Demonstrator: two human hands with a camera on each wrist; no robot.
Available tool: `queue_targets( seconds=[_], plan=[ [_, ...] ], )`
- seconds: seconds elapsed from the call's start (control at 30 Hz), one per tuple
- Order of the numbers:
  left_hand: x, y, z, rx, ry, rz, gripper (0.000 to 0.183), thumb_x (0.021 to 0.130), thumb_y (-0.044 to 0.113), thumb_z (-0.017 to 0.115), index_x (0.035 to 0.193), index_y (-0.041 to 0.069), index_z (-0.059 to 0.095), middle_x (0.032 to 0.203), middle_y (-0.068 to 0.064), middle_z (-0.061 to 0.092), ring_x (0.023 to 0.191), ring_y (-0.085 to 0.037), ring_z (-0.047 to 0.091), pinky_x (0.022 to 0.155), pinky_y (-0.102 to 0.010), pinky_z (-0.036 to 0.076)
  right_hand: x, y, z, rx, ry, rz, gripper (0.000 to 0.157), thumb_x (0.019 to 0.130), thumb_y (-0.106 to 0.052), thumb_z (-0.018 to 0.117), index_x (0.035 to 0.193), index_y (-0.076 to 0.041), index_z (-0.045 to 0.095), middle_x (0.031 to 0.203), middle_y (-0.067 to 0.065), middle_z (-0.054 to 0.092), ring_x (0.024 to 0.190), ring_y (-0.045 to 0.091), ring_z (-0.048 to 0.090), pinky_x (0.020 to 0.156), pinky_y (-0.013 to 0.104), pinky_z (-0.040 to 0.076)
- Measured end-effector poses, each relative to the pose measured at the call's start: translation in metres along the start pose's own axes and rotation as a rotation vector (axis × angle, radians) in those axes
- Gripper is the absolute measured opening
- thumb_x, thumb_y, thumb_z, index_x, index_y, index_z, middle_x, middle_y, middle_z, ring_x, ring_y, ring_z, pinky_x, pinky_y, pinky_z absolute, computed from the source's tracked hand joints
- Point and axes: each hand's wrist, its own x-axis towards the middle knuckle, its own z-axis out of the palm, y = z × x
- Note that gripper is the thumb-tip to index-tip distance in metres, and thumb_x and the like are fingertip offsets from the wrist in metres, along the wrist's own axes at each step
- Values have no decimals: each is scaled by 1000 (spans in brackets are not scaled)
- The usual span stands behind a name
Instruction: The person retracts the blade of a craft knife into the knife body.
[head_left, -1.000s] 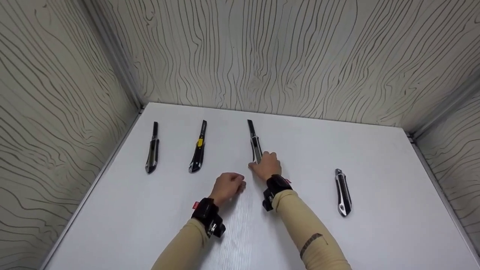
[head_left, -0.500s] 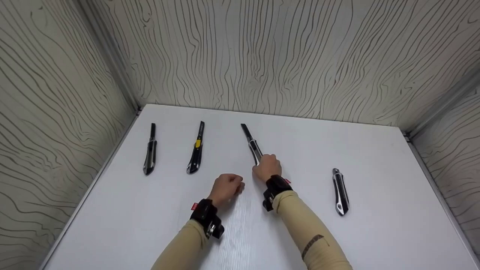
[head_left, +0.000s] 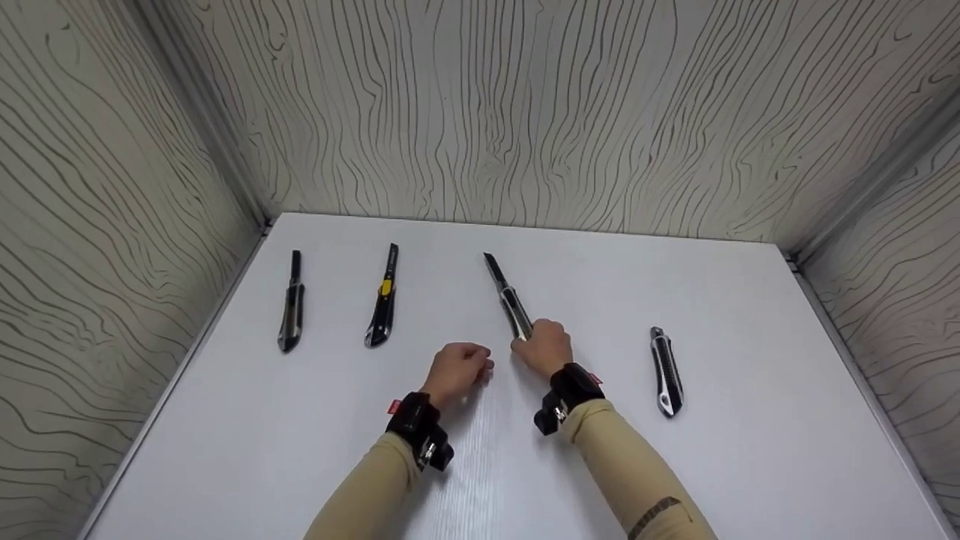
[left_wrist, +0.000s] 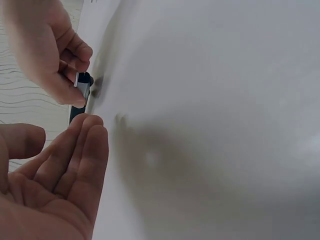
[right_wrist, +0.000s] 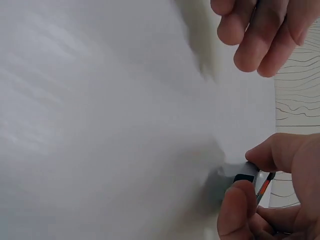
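Observation:
In the head view my right hand (head_left: 544, 349) grips the lower end of a grey-and-black utility knife (head_left: 514, 311), whose dark blade points away to the upper left. From the right wrist view, thumb and fingers pinch the butt end of this knife (right_wrist: 245, 177) close over the table. Just left of it my left hand (head_left: 454, 373) hovers with loosely bent fingers and holds nothing; the left wrist view shows its palm and relaxed fingers (left_wrist: 90, 165). The left hand is apart from the knife.
On the white table (head_left: 750, 465) lie a grey utility knife (head_left: 292, 311) at far left, a black one with a yellow slider (head_left: 382, 300) beside it, both with blades out, and a silver-and-black one (head_left: 666, 371) at right. Wood-patterned walls (head_left: 487, 112) enclose the back and sides.
My right hand's grip has closed round the knife's lower end, and the knife has tilted, its blade tip swinging left. The left hand has stayed nearly still. The head view has shifted slightly.

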Motion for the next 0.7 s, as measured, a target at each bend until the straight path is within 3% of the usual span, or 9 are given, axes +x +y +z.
queue_targets(
  seconds=[0.4,0.7],
  plan=[
    [2,16,36,-15,-38,43,33,100,15,49,118,-7,65,99,-16,74,85,-25,71,66,-21,53,-39,12,-30,93,64,-46,20,76,-23,71,83,-4,68,69,3,60,61,18,53,52,26,39],
    [1,23,57,-111,-30,73,29,98,16,54,111,-5,68,86,-9,72,66,-7,60,65,-22,55,-68,11,-38,125,70,-80,27,77,-24,72,95,-3,71,76,4,67,66,18,57,56,28,43]
  ],
)
